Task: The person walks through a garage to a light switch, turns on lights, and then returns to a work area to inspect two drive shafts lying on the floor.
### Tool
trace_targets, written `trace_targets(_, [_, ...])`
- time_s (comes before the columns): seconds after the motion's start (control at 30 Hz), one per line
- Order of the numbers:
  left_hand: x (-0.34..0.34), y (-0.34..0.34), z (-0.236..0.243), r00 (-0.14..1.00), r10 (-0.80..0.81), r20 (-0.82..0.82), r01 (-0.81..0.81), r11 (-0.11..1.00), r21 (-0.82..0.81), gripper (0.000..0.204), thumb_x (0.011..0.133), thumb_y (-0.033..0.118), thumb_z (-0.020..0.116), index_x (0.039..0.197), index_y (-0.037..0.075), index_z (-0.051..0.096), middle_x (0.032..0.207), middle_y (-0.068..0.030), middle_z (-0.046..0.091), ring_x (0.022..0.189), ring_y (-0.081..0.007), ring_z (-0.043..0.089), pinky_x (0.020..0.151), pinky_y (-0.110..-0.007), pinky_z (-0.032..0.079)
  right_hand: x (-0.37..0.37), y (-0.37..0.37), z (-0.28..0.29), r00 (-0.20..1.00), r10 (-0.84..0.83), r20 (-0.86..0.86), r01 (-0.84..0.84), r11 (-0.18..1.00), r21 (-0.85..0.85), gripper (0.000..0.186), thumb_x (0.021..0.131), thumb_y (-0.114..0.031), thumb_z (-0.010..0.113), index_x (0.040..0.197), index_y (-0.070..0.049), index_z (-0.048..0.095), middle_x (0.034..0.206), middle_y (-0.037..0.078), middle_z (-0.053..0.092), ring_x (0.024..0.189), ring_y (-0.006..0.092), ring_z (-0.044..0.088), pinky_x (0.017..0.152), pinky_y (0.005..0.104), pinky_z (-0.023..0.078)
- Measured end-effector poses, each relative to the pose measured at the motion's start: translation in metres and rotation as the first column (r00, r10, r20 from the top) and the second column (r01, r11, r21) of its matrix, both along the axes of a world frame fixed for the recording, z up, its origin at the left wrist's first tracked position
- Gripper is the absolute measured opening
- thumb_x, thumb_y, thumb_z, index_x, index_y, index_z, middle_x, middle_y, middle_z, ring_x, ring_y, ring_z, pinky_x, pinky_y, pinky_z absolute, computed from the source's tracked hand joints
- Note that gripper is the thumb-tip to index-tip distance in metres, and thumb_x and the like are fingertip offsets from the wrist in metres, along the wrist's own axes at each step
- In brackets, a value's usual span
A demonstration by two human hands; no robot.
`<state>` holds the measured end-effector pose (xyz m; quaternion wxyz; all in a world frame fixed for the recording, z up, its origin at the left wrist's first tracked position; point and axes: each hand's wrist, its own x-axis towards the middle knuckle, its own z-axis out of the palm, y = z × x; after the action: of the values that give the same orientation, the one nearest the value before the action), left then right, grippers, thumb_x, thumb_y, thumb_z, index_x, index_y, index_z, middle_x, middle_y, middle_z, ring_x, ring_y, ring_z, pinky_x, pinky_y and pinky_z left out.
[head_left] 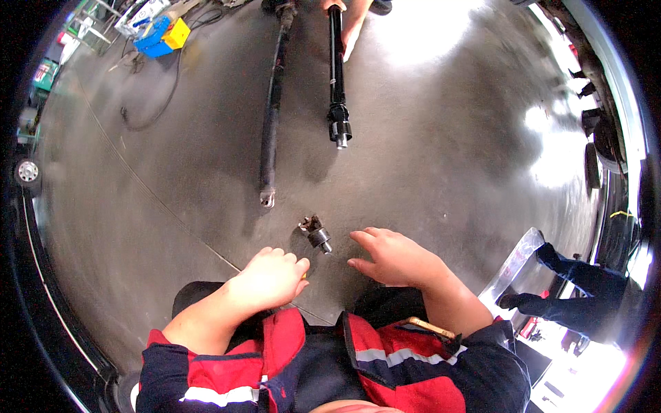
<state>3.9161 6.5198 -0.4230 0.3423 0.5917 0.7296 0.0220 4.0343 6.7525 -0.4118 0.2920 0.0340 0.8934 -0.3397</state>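
Observation:
My left hand (265, 275) is closed, fingers curled round something small and yellow, mostly hidden. My right hand (392, 255) hangs open beside a metal joint piece (317, 234) with a cylindrical end, lying on the floor (447, 172) between and just ahead of my hands, touching neither. Beyond it lies a long, worn dark shaft (274, 117) with a yoke at its near end. To its right a glossy black shaft (336, 69) with a splined, collared near end is held at its far part by another person's hands (353, 31).
A blue and yellow machine (160, 38) with trailing cables stands at the back left. A dark vehicle body (51, 296) curves along the left edge, below a wheel (27, 172). Another person's legs (578, 282) are at the right, near tyres (595, 144). A phone (430, 325) sticks out at my clothing.

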Motion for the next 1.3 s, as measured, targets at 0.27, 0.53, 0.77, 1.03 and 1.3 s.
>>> trace_targets(0.27, [0.006,-0.008,0.001,0.999,0.042,0.011,-0.043,0.995,0.092,0.026,0.082,0.030,0.063,0.094,0.006,0.059,0.080,-0.0108,0.063,0.078,-0.0294,0.062,0.073,-0.041,0.048,-0.028,-0.010,-0.143,0.864,0.284,0.417,-0.300,0.954,-0.028,0.041,0.088,-0.037,0.054,0.103,0.000,0.061,0.088,0.023,0.066,0.083,0.0397,0.064,0.074,0.0477,0.051])
trace_targets(0.53, [0.007,-0.016,0.001,0.999,0.040,0.018,-0.041,0.997,0.061,0.027,0.081,0.029,0.063,0.094,0.006,0.059,0.079,-0.0102,0.062,0.078,-0.0281,0.061,0.072,-0.041,0.046,-0.102,-0.002,-0.299,0.389,-0.886,-0.252,0.910,0.412,-0.048,0.058,0.090,-0.043,0.053,0.108,0.012,0.056,0.105,0.031,0.061,0.102,0.0404,0.059,0.088,0.0446,0.046])
trace_targets(0.77, [0.007,-0.024,-0.005,0.999,0.041,-0.010,-0.040,0.999,0.022,0.028,0.081,0.030,0.063,0.094,0.006,0.059,0.079,-0.0093,0.062,0.077,-0.0270,0.061,0.071,-0.040,0.046,-0.096,-0.051,-0.311,0.613,-0.790,0.024,0.753,0.593,0.286,0.096,0.071,-0.068,0.064,0.123,0.010,0.045,0.120,0.030,0.053,0.117,0.0419,0.051,0.099,0.0442,0.042])
trace_targets(1.03, [0.004,-0.027,-0.009,0.999,0.026,0.021,-0.027,1.000,0.001,0.027,0.080,0.029,0.064,0.094,0.006,0.059,0.078,-0.0091,0.061,0.077,-0.0273,0.061,0.071,-0.039,0.045,-0.083,-0.046,-0.312,0.670,-0.732,0.128,0.689,0.676,0.261,0.078,0.069,-0.061,0.069,0.112,0.002,0.054,0.110,0.020,0.063,0.110,0.0361,0.057,0.093,0.0441,0.045])
trace_targets(1.3, [0.006,-0.024,-0.014,1.000,0.023,0.009,-0.023,1.000,-0.009,0.028,0.080,0.029,0.064,0.094,0.006,0.059,0.079,-0.0090,0.061,0.078,-0.0270,0.060,0.071,-0.039,0.045,-0.065,-0.073,-0.310,0.735,-0.671,0.099,0.636,0.733,0.243,0.075,0.073,-0.058,0.067,0.105,0.008,0.056,0.105,0.027,0.063,0.103,0.0397,0.061,0.090,0.0437,0.047])
